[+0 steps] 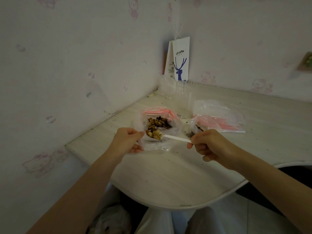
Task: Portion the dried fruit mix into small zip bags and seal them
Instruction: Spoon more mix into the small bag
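Left hand (pixel 126 141): fingers curled, pinching edge of small zip bag (pixel 156 145) just over desk (pixel 168 174). Right hand (pixel 209 146) pinches handle end of white spoon (pixel 175 138). Spoon's bowl is heaped with mix, right at bag mouth by left fingertips. Behind: open bag of dried fruit mix (pixel 158 124), spare pink-zip bags (pixel 224 120), clear cup (pixel 184 100), paper coffee bag (pixel 180 59) in corner.

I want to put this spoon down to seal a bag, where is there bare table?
Bare: the wide table strip from the left hand and right hand to the curved near edge, and the far right past the stack of zip bags. Crowded: behind them, around the fruit mix bag and clear cup.
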